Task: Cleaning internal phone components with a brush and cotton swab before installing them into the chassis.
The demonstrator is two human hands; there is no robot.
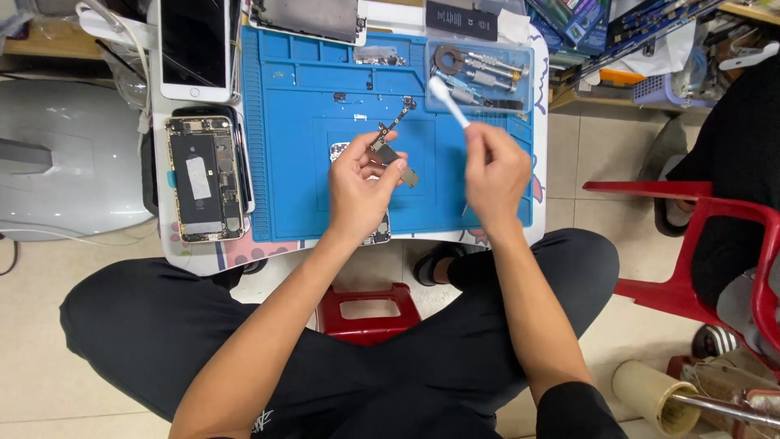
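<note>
From the head camera, the left hand (357, 189) pinches a small circuit board (390, 146) at its fingertips, above the middle of the blue work mat (301, 195). The right hand (494, 175) grips a white brush (448, 102), just right of the board, its bristled head angled toward the mat's far edge.

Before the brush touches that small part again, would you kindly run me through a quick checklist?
1. Left hand grips the small circuit part: ok.
2. Right hand holds the white brush, bristle end up and away from the part: ok.
3. Part is held above the blue work mat: ok.
4. Opened phone lies left of the mat, away from both hands: ok.
5. Part's contacts clean: cannot tell.
</note>
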